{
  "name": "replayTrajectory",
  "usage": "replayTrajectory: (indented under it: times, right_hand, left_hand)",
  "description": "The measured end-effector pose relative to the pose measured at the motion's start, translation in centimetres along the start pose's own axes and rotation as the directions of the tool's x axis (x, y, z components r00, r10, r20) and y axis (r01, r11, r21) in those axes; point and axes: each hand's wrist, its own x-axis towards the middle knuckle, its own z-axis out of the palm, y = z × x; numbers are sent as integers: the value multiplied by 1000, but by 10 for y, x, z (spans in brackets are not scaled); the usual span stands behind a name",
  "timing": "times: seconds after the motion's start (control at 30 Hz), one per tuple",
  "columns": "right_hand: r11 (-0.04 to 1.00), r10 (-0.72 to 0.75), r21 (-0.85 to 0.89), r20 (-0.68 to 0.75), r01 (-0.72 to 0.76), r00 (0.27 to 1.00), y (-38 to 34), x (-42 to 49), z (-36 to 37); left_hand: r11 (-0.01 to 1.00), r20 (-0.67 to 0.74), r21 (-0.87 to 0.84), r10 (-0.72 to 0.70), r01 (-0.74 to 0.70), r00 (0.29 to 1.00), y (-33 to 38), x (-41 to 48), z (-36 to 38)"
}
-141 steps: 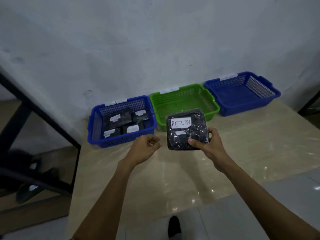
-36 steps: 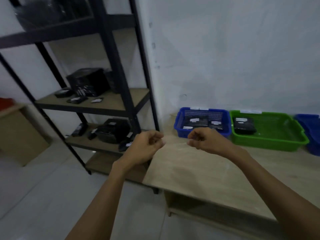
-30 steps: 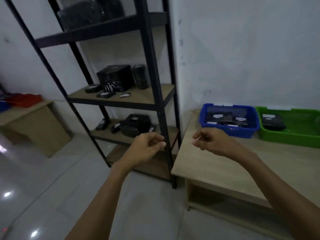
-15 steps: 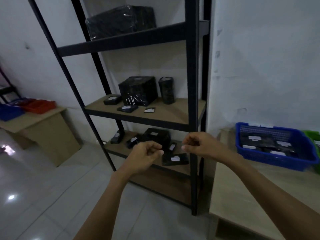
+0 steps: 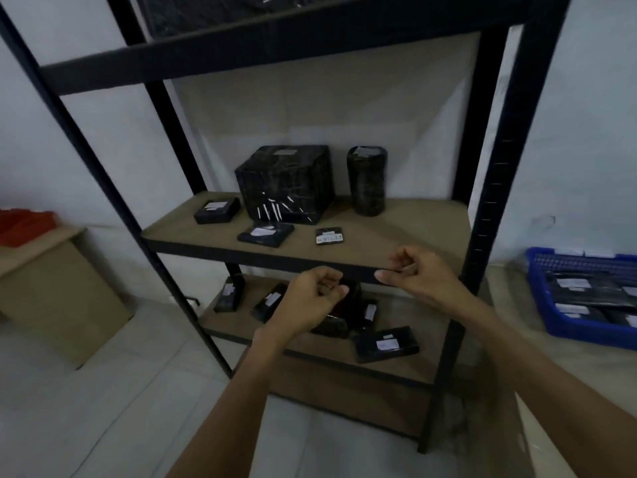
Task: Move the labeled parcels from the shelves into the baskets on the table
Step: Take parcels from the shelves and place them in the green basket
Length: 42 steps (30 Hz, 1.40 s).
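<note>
A black metal shelf unit (image 5: 396, 236) fills the view. Its middle board carries a large cube parcel (image 5: 286, 184), a cylinder parcel (image 5: 367, 181) and three flat labeled parcels (image 5: 217, 210), (image 5: 265, 234), (image 5: 329, 236). On the lower board lie several more black parcels, one at the front right (image 5: 386, 345). My left hand (image 5: 312, 301) and my right hand (image 5: 420, 277) hover in front of the middle board's edge, fingers curled, holding nothing. At the right edge a blue basket (image 5: 565, 326) holds several parcels.
The light wooden table (image 5: 551, 391) stands right of the shelf post. A big wrapped parcel (image 5: 224, 8) sits on the top shelf. At the far left is a low desk (image 5: 51, 288) with a red tray (image 5: 24, 222). Pale floor tiles lie below.
The RETURN parcel left my right hand and now lies in the green basket. My view swung left from the baskets to the shelf, which is now closer. Both hands stay curled and empty.
</note>
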Motion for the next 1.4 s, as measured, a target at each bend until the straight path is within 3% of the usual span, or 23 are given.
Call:
replayTrajectory:
  times: [0.13, 0.27, 0.43, 0.6, 0.73, 1.07, 1.4]
  right_hand:
    - [997, 72, 47, -88, -68, 994, -2, 40, 21]
    - [991, 121, 76, -111, -113, 986, 9, 87, 36]
    - [994, 95, 70, -149, -85, 984, 32, 153, 45]
    - [994, 90, 92, -292, -66, 952, 45, 200, 52]
    - [993, 68, 110, -362, -30, 930, 46, 228, 56]
    - [974, 222, 165, -575, -155, 787, 25, 304, 58]
    - [975, 102, 221, -589, 38, 802, 33, 281, 63]
  left_hand:
    - [998, 38, 62, 7, -9, 999, -20, 54, -11]
    - [975, -8, 193, 112, -108, 994, -44, 101, -6]
    - [907, -138, 408, 174, -104, 975, -64, 156, -3]
    - [861, -66, 504, 111, -62, 992, -92, 188, 1]
    - [782, -94, 614, 207, -107, 974, -101, 193, 7]
    - [797, -107, 591, 230, -124, 967, -109, 197, 7]
    - [787, -79, 604, 218, -127, 973, -110, 200, 6]
